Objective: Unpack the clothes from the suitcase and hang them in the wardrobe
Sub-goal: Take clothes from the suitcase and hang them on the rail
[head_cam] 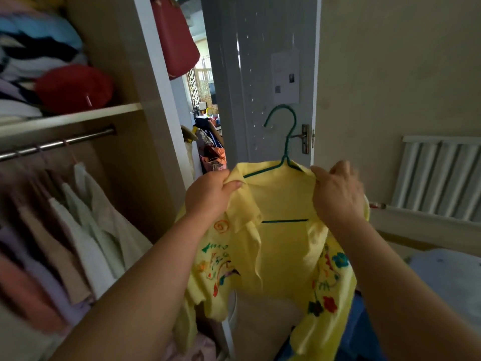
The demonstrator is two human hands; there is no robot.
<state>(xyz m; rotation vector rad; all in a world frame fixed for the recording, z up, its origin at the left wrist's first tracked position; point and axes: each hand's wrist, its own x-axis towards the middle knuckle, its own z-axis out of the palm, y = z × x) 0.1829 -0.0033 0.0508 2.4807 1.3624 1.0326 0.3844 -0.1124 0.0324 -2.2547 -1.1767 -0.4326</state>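
A yellow shirt (281, 246) with colourful embroidery hangs in front of me on a green hanger (285, 152), whose hook stands up above the collar. My left hand (210, 196) pinches the collar at the shirt's left shoulder. My right hand (337, 191) grips the shirt at its right shoulder. The open wardrobe is on my left, with a metal rail (59, 143) under a shelf (78, 117). Several pale garments (86, 230) hang from the rail. The suitcase is not visible.
Folded clothes and a red hat (74, 87) lie on the wardrobe shelf. A red bag (174, 37) hangs at the wardrobe's edge. A grey door (260, 74) with a handle (304, 138) stands open ahead. A white radiator (440, 178) is on the right wall.
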